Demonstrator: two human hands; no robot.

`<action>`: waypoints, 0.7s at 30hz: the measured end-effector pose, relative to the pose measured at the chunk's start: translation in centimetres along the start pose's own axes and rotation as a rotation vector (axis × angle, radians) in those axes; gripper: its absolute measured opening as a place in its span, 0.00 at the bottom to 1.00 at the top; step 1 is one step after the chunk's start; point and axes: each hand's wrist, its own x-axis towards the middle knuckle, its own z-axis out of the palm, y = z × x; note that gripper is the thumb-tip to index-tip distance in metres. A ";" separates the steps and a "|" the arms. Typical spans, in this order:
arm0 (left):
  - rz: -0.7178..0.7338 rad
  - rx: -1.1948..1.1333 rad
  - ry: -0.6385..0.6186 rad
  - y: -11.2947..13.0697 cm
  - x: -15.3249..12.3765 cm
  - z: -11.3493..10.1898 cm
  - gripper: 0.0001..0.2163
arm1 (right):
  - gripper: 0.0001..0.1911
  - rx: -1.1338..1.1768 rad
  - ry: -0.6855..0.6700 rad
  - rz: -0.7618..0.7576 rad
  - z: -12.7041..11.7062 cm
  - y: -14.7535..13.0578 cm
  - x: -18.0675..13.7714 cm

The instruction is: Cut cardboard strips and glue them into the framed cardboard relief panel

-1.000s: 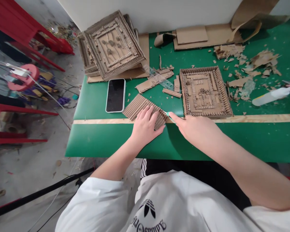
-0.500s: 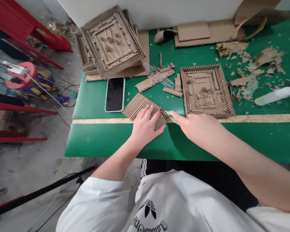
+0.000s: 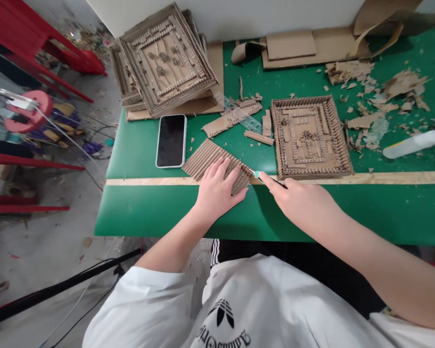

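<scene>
A piece of corrugated cardboard [image 3: 204, 157], its ridges exposed, lies on the green table top [image 3: 159, 208]. My left hand [image 3: 218, 186] rests flat across it with the fingers spread, pressing it against the table. In my right hand [image 3: 293, 195] is a slim craft knife [image 3: 258, 175] with a teal and dark handle. The index finger lies along the handle, and the blade tip is at the cardboard's right edge. Just beyond the right hand stands a square cardboard frame [image 3: 313, 135] with ridged walls and small pieces inside.
A phone [image 3: 171, 141] lies left of the cardboard. Stacked cardboard frames [image 3: 168, 60] stand behind it. Cardboard strips [image 3: 232, 119] and a clear ruler [image 3: 252, 124] lie at the middle. Torn scraps [image 3: 402, 87] and a white glue gun [image 3: 413, 144] are at the right.
My right hand and the knife have shifted slightly right and toward me, showing more of the handle. The left hand still holds the cardboard in the same place.
</scene>
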 end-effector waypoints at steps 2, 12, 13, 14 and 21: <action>-0.011 -0.015 -0.007 0.0 0.0 0.0 0.22 | 0.31 -0.004 0.009 0.012 0.4 -0.1 -0.1; 0.019 0.007 0.012 -0.1 -0.1 0.1 0.23 | 0.32 0.013 -0.017 0.009 0.5 0.0 -0.3; 0.018 0.001 0.010 -0.1 -0.1 0.1 0.23 | 0.32 0.015 -0.020 0.007 0.5 0.0 -0.3; 0.016 -0.004 0.010 -0.1 -0.1 0.2 0.23 | 0.32 0.019 -0.026 0.005 0.5 0.0 -0.3; 0.021 0.002 0.027 -0.1 -0.1 0.2 0.22 | 0.29 0.046 0.009 -0.003 0.6 0.8 -0.3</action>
